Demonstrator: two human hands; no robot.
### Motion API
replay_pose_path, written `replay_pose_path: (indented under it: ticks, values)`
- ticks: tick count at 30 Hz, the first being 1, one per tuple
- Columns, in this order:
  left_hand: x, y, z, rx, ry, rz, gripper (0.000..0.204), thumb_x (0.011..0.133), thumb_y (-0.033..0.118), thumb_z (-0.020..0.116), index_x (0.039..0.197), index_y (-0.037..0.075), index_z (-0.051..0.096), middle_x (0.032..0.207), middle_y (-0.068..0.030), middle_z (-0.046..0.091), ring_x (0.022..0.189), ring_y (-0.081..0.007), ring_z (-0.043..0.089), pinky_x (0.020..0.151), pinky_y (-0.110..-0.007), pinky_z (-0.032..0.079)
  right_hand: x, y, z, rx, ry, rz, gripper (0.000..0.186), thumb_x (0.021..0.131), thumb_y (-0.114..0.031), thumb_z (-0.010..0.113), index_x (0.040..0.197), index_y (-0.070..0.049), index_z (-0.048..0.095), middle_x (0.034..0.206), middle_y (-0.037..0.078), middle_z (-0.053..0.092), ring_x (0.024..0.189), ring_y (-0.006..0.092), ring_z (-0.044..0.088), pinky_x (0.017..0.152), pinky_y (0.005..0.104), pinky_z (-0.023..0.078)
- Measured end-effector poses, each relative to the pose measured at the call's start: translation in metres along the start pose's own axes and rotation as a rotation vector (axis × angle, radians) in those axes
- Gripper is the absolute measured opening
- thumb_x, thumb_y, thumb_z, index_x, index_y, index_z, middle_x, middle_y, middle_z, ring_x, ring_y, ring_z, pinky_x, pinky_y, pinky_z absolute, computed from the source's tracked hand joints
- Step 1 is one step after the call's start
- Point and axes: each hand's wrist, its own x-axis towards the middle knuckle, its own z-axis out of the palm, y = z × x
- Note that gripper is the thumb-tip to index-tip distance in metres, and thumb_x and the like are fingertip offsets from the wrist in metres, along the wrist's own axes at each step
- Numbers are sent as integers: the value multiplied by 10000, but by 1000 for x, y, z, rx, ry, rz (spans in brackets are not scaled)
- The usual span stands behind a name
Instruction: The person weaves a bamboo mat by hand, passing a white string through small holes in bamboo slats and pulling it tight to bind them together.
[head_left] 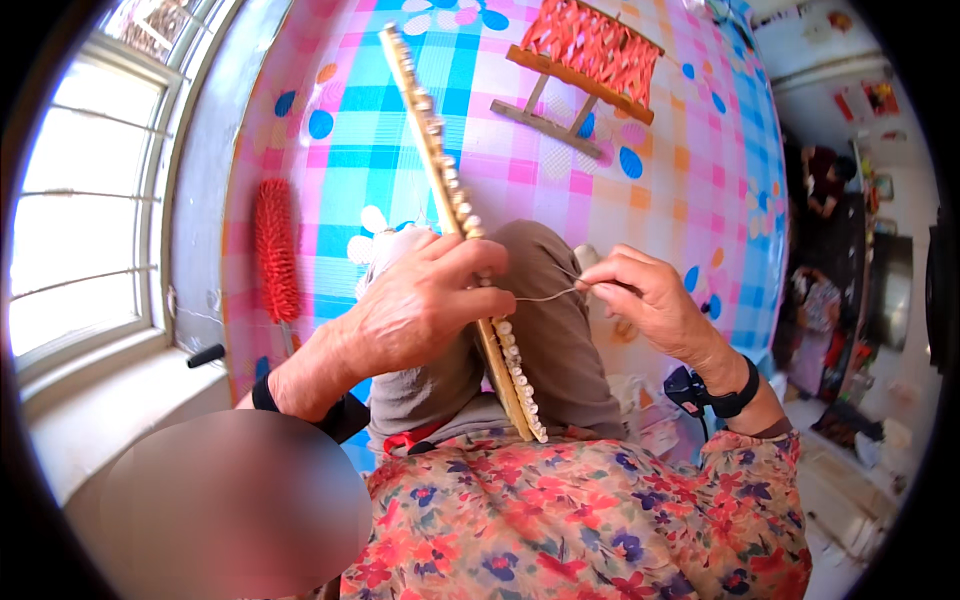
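A long, narrow wooden strip (416, 107) slants across my lap, with several small whitish round pieces (513, 357) in a row along its right edge. My left hand (425, 300) is closed round the strip near its middle, hiding that part. To its right, my right hand (645, 300) pinches a thin pale cord (545, 298) between thumb and fingers. The cord runs slackly from there to the strip beside my left fingers. A pale rounded thing (586, 257) shows just beyond my right fingertips; I cannot make out what it is.
A checked, flowered sheet (390, 185) spreads beneath me. Ahead to the right lies a wooden frame (580, 78) wound with red-orange strips. A red bristly brush (275, 250) lies at the left, near the barred window (85, 200). Far right, a person (825, 185) is in the room.
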Motion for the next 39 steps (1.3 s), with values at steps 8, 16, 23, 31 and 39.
replay_pose_path:
  ticks: [8,16,23,31,39]
  values:
    - [-37,17,-9,69,34,-203,454,619,-152,545,988,91,648,1110,-162,514,970,-309,571,792,-382,504,16,24,62,103,-21,-345,159,882,-54,579,1030,-31,634,820,80,519,752,205,531,702,301,439]
    - [-53,21,-6,138,147,-290,473,611,-170,550,1041,27,566,1086,-164,564,1001,-309,569,861,-386,484,27,30,89,281,-80,-380,225,881,-75,586,1101,-53,625,826,111,534,755,270,566,679,347,452]
    - [-46,27,-15,162,174,-312,428,608,-169,537,984,34,568,1048,-160,582,953,-282,576,825,-356,474,30,21,79,407,-135,-282,193,879,-97,573,1054,-52,641,858,142,571,818,318,597,727,371,485]
    - [-47,29,-17,158,192,-331,403,607,-158,541,962,28,576,1024,-156,590,937,-281,579,826,-357,468,32,21,80,360,-197,-332,274,895,-75,563,1164,-67,612,846,119,541,774,264,570,705,344,455]
    - [-50,27,-16,138,212,-328,391,609,-149,543,956,28,578,1019,-159,590,933,-279,583,820,-357,470,32,22,82,346,-216,-332,277,894,-69,564,1166,-74,613,850,117,545,803,267,582,720,339,461]
